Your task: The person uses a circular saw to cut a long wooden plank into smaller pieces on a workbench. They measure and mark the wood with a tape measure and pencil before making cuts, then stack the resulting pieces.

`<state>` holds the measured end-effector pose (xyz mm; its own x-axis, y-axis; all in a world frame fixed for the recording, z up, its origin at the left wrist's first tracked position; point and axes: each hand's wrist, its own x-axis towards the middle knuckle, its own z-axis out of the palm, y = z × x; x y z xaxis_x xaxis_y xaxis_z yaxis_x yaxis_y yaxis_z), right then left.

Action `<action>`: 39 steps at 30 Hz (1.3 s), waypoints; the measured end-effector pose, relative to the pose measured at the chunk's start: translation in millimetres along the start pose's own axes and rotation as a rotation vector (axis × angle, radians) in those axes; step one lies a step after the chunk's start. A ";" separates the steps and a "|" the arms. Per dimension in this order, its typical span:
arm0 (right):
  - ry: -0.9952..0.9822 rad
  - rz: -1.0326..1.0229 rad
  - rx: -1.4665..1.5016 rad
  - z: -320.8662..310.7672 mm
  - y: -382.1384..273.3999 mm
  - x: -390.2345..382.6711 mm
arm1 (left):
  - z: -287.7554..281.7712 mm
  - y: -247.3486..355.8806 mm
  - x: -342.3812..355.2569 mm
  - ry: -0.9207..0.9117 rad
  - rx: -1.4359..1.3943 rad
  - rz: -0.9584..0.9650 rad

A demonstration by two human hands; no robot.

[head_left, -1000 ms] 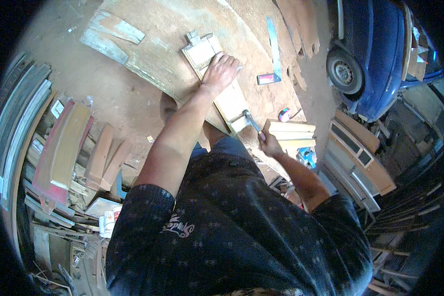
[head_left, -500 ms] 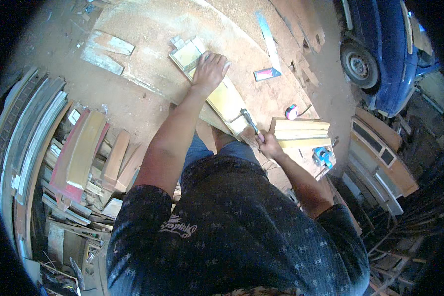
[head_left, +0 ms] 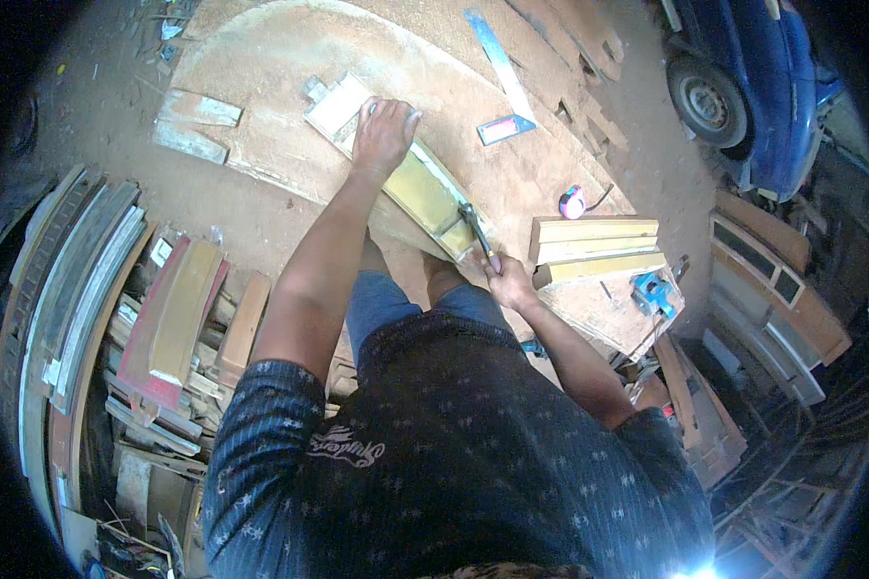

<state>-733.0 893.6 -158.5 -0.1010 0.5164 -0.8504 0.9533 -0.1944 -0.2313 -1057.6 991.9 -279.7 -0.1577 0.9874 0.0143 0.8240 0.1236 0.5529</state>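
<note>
A long yellow wooden board with pale edge strips lies slanted across the worktable, its near end by my knees. My left hand presses on its far part, fingers curled over the edge. In my right hand is a hammer, held by the handle with its dark head resting at or just over the near end of the board. Whether the head touches the wood I cannot tell.
Right of the board are a try square, a pink tape measure, stacked wooden pieces and a blue tool. Timber planks stand at left. A blue vehicle is at far right.
My view has shifted, so the table things sit a little differently in the picture. Both hands keep their holds, and the hammer stays over the board's near end.
</note>
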 end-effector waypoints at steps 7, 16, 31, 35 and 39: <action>0.022 -0.020 0.262 67.2 58.8 -11.3 | -1.2 2.3 -0.2 0.098 -0.064 0.029; 0.544 -0.657 0.169 -27.4 -15.0 -83.1 | -68.4 148.0 -85.0 0.078 -1.675 -0.766; 0.337 -1.204 -0.450 9.8 -77.1 -201.0 | -164.7 165.9 -311.0 0.821 -2.282 -0.646; 0.114 -1.268 -0.372 47.7 -83.5 -222.5 | -151.2 132.8 -421.9 1.163 -2.406 -0.568; -0.017 -1.242 -0.410 86.3 -84.0 -221.2 | -121.1 74.8 -572.3 1.643 -2.364 -0.558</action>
<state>-815.3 723.7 8.3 -0.9712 0.1550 -0.1812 0.2382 0.6690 -0.7040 -971.6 424.0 -145.7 -0.7155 0.2069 -0.6673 -0.3658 -0.9247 0.1054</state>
